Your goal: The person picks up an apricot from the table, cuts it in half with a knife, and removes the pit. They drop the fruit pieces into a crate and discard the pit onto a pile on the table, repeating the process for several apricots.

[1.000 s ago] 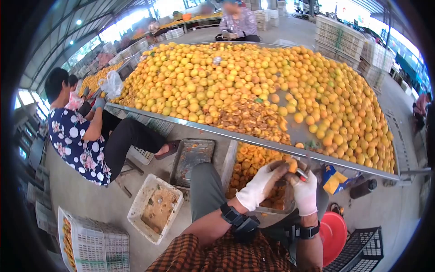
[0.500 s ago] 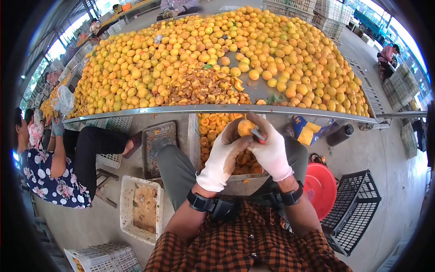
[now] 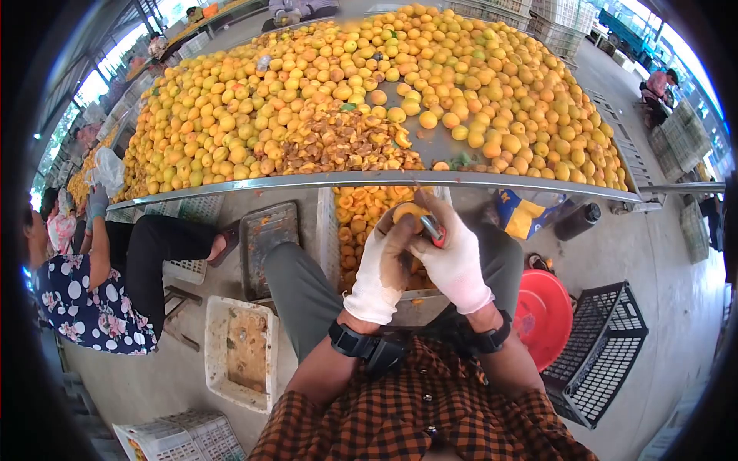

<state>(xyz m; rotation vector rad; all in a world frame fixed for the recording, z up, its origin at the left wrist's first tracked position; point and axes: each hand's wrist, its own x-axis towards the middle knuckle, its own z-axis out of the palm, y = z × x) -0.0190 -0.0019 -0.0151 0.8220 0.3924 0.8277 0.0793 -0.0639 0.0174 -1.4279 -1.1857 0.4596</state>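
The left hand [image 3: 380, 269], in a stained white glove, has its fingers wrapped round a small round orange-yellow apricot [image 3: 406, 213], held just below the rim of the long metal worktop [image 3: 231, 189] and above the white plastic crate of halved fruit [image 3: 361, 223]. The right hand [image 3: 453, 261], also gloved, grips a small red-handled knife [image 3: 433, 230] tight against the fruit. The blade sits close to the left thumb; wet, juice-slick gloves could let it slip and cut. A loosened half could drop past the crate onto the floor.
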